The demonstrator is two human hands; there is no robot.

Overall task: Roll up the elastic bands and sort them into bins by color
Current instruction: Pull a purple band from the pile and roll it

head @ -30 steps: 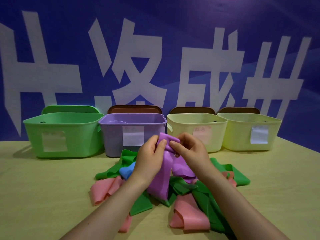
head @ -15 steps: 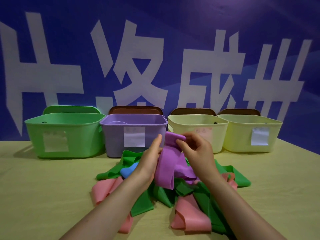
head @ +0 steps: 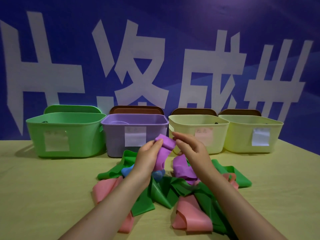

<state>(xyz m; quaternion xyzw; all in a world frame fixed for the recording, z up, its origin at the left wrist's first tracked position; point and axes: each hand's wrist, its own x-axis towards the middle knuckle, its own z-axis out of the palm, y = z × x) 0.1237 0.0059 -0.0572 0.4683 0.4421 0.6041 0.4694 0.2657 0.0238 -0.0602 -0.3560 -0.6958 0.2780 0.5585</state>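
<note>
1. Left hand (head: 149,157) gripping purple elastic band (head: 165,144), thumb pressed on its rolled top.
2. Right hand (head: 193,149) pinching the roll's other side.
3. Held above the band pile (head: 166,189), mid-table, before the purple bin (head: 117,135).

A bench (head: 43,187) covered in pale yellow-green cloth fills the lower half of the frame. Along its far edge stands a row of four plastic bins: a green plastic bin (head: 65,135) at the left, a lilac plastic bin (head: 116,135) beside it, then a cream plastic bin (head: 190,125) and a pale yellow plastic bin (head: 242,135) at the right. In front of them, at lower centre, lies a loose heap of flat elastic bands: green bands (head: 162,191), pink bands (head: 192,219), a blue band (head: 125,171) and a purple band (head: 183,168).
</note>
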